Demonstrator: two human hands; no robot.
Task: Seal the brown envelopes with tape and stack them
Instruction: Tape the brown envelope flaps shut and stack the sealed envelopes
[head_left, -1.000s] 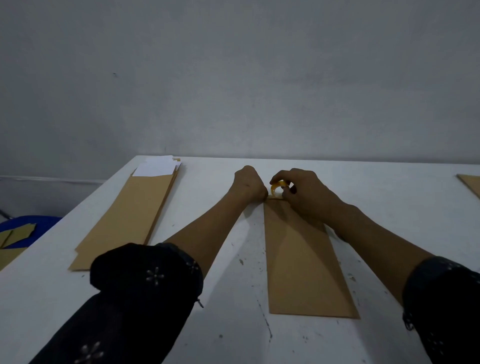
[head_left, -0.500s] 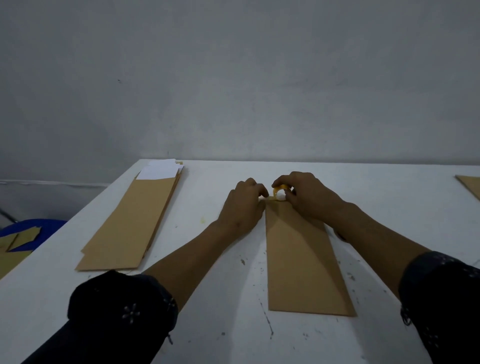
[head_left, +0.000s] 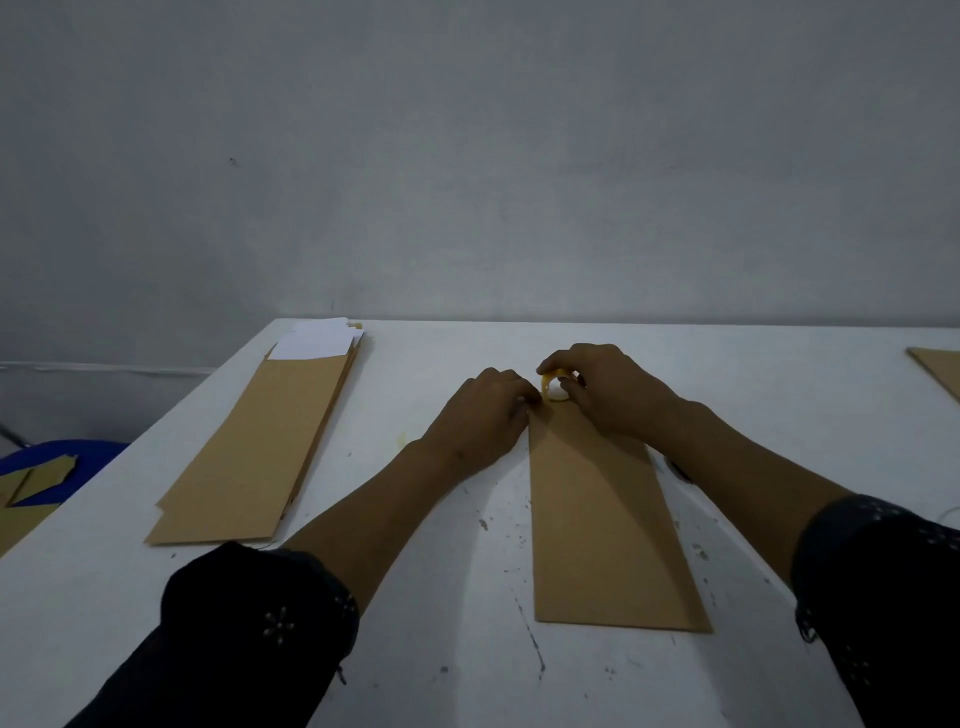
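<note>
A long brown envelope (head_left: 602, 519) lies lengthwise on the white table (head_left: 467, 649) in front of me. Its far end is under both hands. My right hand (head_left: 618, 395) grips a small yellow tape roll (head_left: 555, 387) standing on that far end. My left hand (head_left: 483, 415) rests beside the envelope's far left corner, its fingertips pressing at the edge next to the roll. Whether it pinches the tape's end is hidden. A stack of brown envelopes (head_left: 260, 457) lies at the left, with white paper (head_left: 317, 340) sticking out of its far end.
Another brown envelope (head_left: 940, 369) shows at the right edge of the table. Left of the table and lower down, a blue surface (head_left: 47, 462) carries more brown pieces (head_left: 31, 488). A grey wall stands right behind the table's far edge.
My left hand has slid back from a fist at the far end and turned flat, fingertips now at the envelope's corner. The right hand stays on the roll.
</note>
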